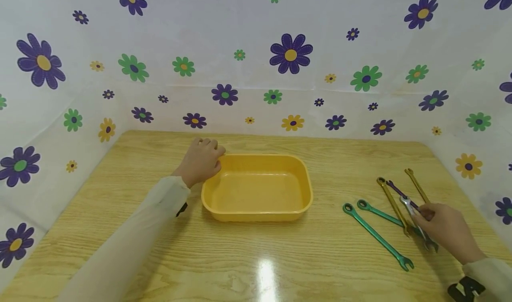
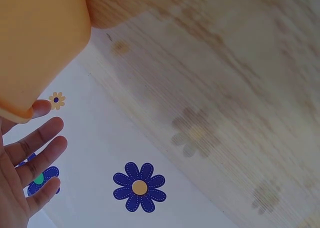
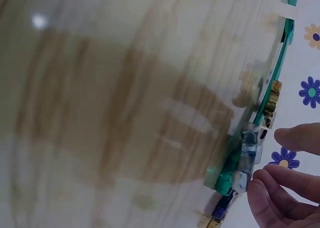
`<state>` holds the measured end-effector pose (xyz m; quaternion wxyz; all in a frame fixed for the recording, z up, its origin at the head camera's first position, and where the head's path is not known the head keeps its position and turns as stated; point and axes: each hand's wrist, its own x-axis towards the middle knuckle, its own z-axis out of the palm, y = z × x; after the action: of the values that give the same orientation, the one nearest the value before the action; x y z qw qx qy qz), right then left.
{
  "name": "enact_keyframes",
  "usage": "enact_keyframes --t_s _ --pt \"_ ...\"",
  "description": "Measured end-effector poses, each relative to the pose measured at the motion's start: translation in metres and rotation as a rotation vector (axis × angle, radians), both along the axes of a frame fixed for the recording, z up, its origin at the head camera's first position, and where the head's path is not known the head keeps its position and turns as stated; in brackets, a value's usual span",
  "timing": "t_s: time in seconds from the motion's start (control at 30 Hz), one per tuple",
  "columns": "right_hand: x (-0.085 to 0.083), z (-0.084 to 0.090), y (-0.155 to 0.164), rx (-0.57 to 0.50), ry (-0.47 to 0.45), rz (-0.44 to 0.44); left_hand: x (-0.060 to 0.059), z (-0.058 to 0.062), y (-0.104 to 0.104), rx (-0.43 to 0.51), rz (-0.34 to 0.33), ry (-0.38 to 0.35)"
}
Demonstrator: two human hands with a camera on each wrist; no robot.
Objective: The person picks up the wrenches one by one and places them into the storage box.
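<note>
A yellow plastic basin [image 1: 256, 213] sits on the table. My left hand [image 1: 202, 160] pinches its far left corner at the rim, thumb inside. In the left wrist view, one fingertip presses under the rim and the other fingers [image 2: 47, 150] spread free. My right hand [image 1: 446, 226] is over a loose pile of wrenches, with thumb and forefinger apart in the right wrist view. Nearest its fingertips are a silver wrench [image 1: 409, 208] and a purple wrench [image 1: 396, 188]. A gold wrench [image 1: 394, 206] crosses a green wrench [image 1: 380, 213]; the hand partly hides the pile.
Another green wrench [image 1: 376, 235] lies nearer the basin, and a second gold wrench [image 1: 417, 185] lies at the far right. A white flower-printed sheet [image 1: 256, 71] stands around the wood-grain table [image 1: 192, 257] at the back and both sides.
</note>
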<state>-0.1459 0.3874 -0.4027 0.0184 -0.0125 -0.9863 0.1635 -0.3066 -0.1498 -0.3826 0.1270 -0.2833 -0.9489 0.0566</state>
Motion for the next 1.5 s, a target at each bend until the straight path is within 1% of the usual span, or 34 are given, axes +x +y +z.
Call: enact_keyframes --t_s 0.33,0.5,0.87,1.07,1.3,1.5 --pt "-0.002 -0.006 0.009 -0.061 -0.104 -0.044 -0.002 -0.002 -0.001 0.016 -0.012 0.011" --pt "-0.002 -0.008 0.011 -0.074 -0.131 -0.056 -0.002 -0.002 -0.001 0.008 -0.006 0.007" --pt "-0.002 -0.008 0.009 -0.084 -0.136 -0.083 0.000 -0.001 -0.001 -0.004 -0.009 0.017" --pt "-0.004 -0.008 0.008 -0.081 -0.139 -0.097 -0.001 -0.002 -0.001 0.003 -0.011 0.014" --pt "-0.004 -0.007 0.005 -0.085 -0.129 -0.089 -0.003 -0.003 -0.001 0.008 -0.010 0.007" --pt "-0.004 -0.003 0.002 -0.082 -0.146 -0.077 -0.002 -0.003 -0.002 0.008 -0.017 0.018"
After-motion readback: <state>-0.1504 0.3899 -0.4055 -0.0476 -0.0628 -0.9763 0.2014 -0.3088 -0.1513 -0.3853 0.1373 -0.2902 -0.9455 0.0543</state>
